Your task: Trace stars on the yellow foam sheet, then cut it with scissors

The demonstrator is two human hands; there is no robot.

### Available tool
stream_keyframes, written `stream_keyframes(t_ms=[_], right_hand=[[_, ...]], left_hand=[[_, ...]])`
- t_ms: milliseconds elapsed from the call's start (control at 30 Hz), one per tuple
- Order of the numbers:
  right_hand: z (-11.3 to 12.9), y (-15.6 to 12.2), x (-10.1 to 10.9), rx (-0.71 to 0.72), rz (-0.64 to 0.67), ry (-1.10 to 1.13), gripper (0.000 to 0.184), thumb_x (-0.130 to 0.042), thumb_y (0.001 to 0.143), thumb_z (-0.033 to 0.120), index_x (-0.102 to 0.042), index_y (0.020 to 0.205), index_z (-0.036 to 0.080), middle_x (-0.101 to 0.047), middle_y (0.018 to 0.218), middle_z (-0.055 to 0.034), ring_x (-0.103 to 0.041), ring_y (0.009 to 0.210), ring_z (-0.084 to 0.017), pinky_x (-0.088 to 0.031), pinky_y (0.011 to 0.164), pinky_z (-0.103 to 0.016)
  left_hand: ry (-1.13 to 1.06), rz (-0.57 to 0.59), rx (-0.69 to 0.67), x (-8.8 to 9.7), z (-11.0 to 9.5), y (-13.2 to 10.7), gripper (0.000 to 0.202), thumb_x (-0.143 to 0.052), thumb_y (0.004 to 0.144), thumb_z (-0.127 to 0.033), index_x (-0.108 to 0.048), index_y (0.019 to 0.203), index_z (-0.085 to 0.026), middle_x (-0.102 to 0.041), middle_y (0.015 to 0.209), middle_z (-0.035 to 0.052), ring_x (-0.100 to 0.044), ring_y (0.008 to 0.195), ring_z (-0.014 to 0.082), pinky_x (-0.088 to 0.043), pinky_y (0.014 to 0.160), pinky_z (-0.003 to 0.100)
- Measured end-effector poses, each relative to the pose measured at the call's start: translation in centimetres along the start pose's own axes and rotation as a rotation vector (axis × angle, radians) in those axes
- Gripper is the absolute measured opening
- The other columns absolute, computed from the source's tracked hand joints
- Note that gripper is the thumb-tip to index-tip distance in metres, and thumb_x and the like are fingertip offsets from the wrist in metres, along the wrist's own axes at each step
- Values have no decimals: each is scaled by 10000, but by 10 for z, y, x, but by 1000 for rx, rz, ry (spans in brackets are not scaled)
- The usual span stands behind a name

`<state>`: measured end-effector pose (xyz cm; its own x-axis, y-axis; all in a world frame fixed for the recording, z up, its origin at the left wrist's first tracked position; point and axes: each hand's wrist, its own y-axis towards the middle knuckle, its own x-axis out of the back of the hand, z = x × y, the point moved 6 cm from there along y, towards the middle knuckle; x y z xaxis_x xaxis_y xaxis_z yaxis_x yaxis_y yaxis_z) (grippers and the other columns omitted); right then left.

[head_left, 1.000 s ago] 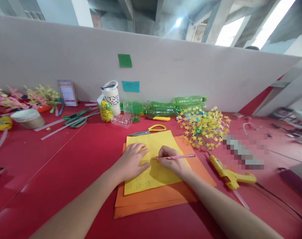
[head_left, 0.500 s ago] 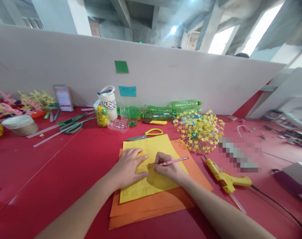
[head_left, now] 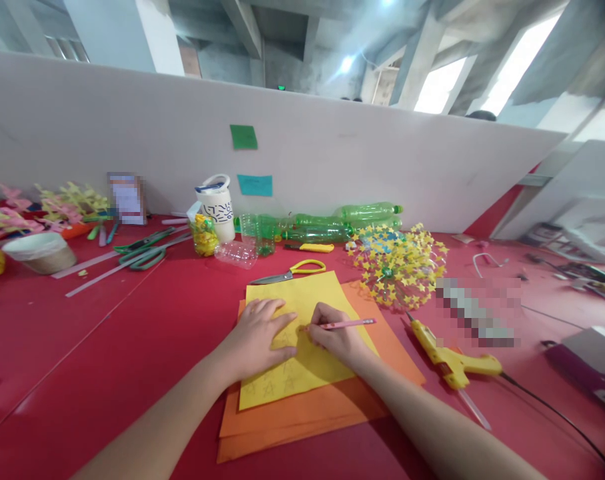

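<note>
The right hand (head_left: pixel 335 337) is closed around a pink pencil (head_left: pixel 347 324), whose tip touches the yellow sheet (head_left: pixel 312 293) near its middle. The left hand (head_left: pixel 257 337) lies flat on the same sheet with fingers spread, gripping nothing and pinning the paper down. The sheet lies on a stack of orange sheets (head_left: pixel 382 360) on the red table (head_left: pixel 107 347).

Faint pencil outlines, which look like small stars, show in the near left corner of the sheet, though they are too pale to count. The far half is bare and nothing is cut out, so the drawing seems less than half done. Yellow-handled scissors (head_left: pixel 292 272) lie just beyond the sheet and a yellow glue gun (head_left: pixel 447 357) lies to the right, neither touched.

The white cup (head_left: pixel 217 203) has black marks I cannot read, and the green note (head_left: pixel 243 137) and blue note (head_left: pixel 255 185) on the wall look blank.
</note>
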<state>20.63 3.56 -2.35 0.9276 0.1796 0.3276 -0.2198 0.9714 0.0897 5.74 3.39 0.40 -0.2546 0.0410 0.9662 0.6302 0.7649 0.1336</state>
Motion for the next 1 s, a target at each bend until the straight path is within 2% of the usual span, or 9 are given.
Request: stream_keyframes(t_ms=[667, 1000], right_hand=[[3, 1, 2, 14, -15, -112, 80, -474, 687, 157, -420, 646, 201, -474, 520, 56, -404, 477, -90, -271, 445, -193], [15, -2, 4, 66, 3, -115, 112, -466, 635, 128, -383, 598, 195, -359, 517, 62, -321, 492, -87, -231, 450, -199]], left_hand=[[-6, -1, -9, -2, 2, 1, 528, -497, 773, -582, -490, 1225, -309, -408, 1283, 70, -333, 1168, 309, -221, 969, 474], [-6, -2, -6, -1, 1, 1, 532, -500, 770, -582, -498, 1223, -304, -417, 1276, 70, -333, 1172, 311, -222, 973, 473]])
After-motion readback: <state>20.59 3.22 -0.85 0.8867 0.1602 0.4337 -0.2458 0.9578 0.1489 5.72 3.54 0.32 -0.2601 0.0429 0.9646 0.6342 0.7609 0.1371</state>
